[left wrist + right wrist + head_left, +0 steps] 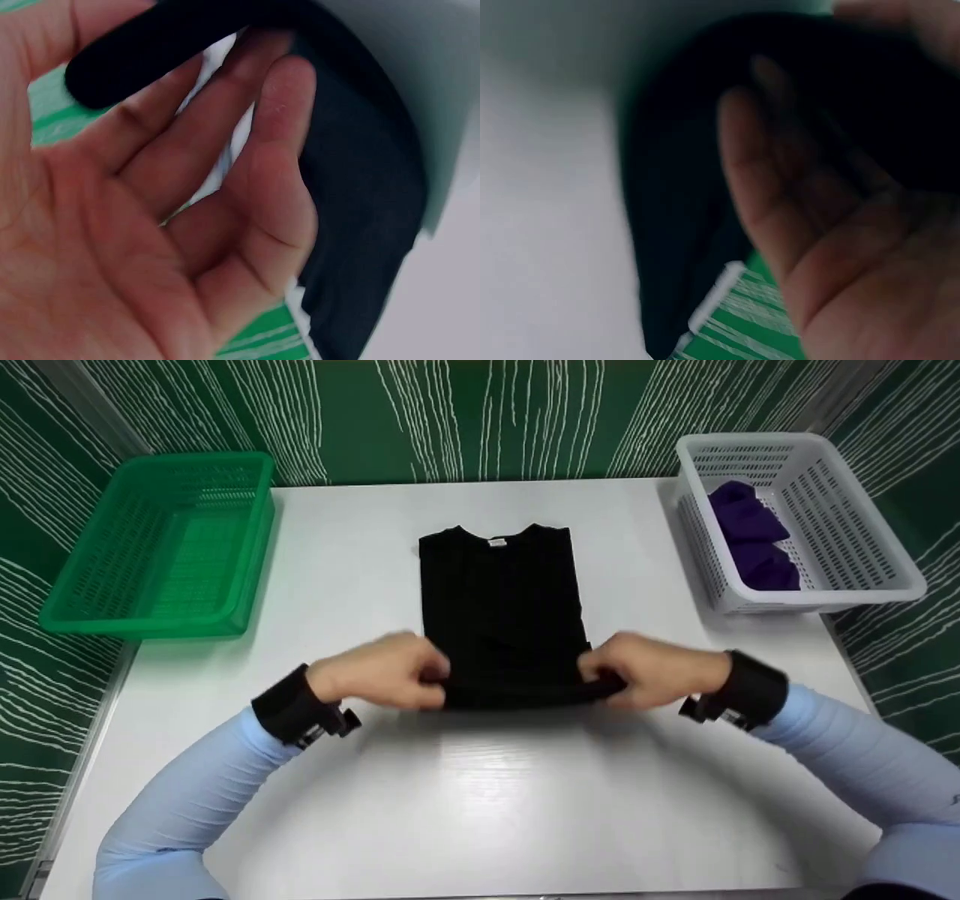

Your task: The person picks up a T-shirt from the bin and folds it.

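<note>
A black T-shirt [501, 600] lies on the white table with its neckline and pale label toward the back wall, its sides tucked into a narrow rectangle. At its near edge the left hand [390, 671] grips the left corner, and the right hand [637, 667] grips the right corner. Between them the near edge is lifted a little off the table. In the left wrist view the black cloth [360, 165] runs between thumb and curled fingers. The right wrist view, dark and blurred, shows the cloth [679, 187] passing over the fingers [757, 172].
A green plastic basket [259, 562] with nothing visible inside stands at the back left. At the back right, a white basket [847, 598] holds folded purple cloth [750, 525]. Green walls with white streaks [450, 420] border the white table [487, 810].
</note>
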Demonstrator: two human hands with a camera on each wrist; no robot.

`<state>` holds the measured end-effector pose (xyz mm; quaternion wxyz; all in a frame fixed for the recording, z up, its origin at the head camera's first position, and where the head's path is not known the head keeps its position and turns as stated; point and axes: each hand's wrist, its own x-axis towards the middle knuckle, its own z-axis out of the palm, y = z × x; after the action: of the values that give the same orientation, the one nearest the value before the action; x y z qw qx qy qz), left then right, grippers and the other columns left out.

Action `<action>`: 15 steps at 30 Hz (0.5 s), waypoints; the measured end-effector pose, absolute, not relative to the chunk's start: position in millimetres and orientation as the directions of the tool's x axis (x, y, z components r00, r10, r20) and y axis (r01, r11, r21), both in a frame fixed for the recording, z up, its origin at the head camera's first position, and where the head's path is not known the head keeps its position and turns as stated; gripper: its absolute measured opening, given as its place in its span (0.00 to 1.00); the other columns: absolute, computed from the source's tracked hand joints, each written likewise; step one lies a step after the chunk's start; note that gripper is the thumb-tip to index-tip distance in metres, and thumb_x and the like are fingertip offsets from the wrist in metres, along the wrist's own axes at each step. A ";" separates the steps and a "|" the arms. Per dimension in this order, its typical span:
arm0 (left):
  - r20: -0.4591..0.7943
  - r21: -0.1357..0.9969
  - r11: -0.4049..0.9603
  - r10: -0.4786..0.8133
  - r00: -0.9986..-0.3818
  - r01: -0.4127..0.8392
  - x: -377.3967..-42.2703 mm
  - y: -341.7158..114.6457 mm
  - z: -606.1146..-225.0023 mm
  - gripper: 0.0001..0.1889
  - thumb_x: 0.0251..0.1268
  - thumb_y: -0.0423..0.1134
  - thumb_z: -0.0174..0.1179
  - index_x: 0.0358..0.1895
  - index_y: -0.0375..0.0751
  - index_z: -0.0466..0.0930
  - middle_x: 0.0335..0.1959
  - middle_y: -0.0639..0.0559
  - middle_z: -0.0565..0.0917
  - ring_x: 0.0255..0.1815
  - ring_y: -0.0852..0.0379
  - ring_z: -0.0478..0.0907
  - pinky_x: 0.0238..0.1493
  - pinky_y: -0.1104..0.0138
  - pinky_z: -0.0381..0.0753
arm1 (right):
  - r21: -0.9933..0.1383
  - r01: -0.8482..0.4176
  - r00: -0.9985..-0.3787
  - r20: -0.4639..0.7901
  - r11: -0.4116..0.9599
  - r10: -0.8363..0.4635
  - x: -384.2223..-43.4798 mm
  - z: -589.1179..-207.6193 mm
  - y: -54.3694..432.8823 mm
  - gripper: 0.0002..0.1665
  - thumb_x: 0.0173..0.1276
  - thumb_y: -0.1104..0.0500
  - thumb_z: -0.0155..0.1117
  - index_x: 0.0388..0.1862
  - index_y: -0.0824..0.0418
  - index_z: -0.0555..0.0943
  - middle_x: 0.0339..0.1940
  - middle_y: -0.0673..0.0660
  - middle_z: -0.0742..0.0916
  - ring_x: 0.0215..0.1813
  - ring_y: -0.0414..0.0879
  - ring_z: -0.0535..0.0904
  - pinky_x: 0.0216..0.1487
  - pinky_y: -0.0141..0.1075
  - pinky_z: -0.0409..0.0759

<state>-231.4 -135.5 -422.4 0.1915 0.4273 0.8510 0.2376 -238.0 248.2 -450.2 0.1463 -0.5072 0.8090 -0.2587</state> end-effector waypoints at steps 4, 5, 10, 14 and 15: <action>0.094 0.667 0.493 0.689 -0.719 0.559 -260.7 -141.4 -404.7 0.04 0.65 0.39 0.59 0.34 0.47 0.81 0.24 0.59 0.76 0.24 0.60 0.72 0.29 0.64 0.73 | -0.635 -0.690 -0.550 0.149 0.347 -0.822 -265.7 -411.8 258.5 0.17 0.53 0.71 0.77 0.33 0.53 0.82 0.26 0.43 0.84 0.26 0.36 0.78 0.28 0.29 0.77; 0.131 0.694 0.484 0.643 -0.755 0.533 -268.4 -141.3 -402.8 0.04 0.68 0.39 0.58 0.38 0.46 0.83 0.26 0.58 0.77 0.25 0.59 0.73 0.31 0.64 0.74 | -0.650 -0.671 -0.588 0.174 0.356 -0.790 -273.3 -405.1 259.2 0.15 0.55 0.71 0.77 0.35 0.56 0.83 0.27 0.46 0.86 0.28 0.36 0.79 0.30 0.28 0.78; 0.219 0.831 0.417 0.365 -0.905 0.369 -314.3 -132.6 -408.4 0.07 0.76 0.41 0.56 0.42 0.41 0.79 0.29 0.53 0.80 0.27 0.59 0.75 0.28 0.66 0.74 | -0.802 -0.446 -0.811 0.175 0.397 -0.558 -319.1 -388.4 257.4 0.11 0.61 0.73 0.73 0.42 0.71 0.83 0.33 0.57 0.87 0.31 0.41 0.81 0.31 0.29 0.80; 0.200 0.898 0.361 0.170 -0.965 0.250 -358.3 -121.4 -424.8 0.07 0.79 0.42 0.54 0.41 0.42 0.74 0.20 0.55 0.74 0.19 0.61 0.70 0.21 0.69 0.67 | -0.874 -0.275 -0.927 0.131 0.401 -0.350 -366.2 -397.1 246.7 0.14 0.62 0.70 0.74 0.46 0.70 0.82 0.33 0.52 0.87 0.32 0.40 0.82 0.31 0.30 0.79; 0.185 0.906 0.361 0.127 -0.975 0.219 -368.2 -118.5 -429.3 0.08 0.80 0.42 0.54 0.41 0.43 0.74 0.19 0.55 0.72 0.18 0.61 0.68 0.21 0.68 0.66 | -0.872 -0.254 -0.943 0.129 0.417 -0.306 -378.9 -402.4 241.7 0.15 0.62 0.70 0.74 0.47 0.69 0.82 0.33 0.51 0.87 0.33 0.39 0.81 0.32 0.29 0.79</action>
<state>-368.2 -118.5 -429.3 -0.0413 0.1050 0.8240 0.5553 -378.9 241.7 -402.4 0.0253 -0.1665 0.8414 -0.5134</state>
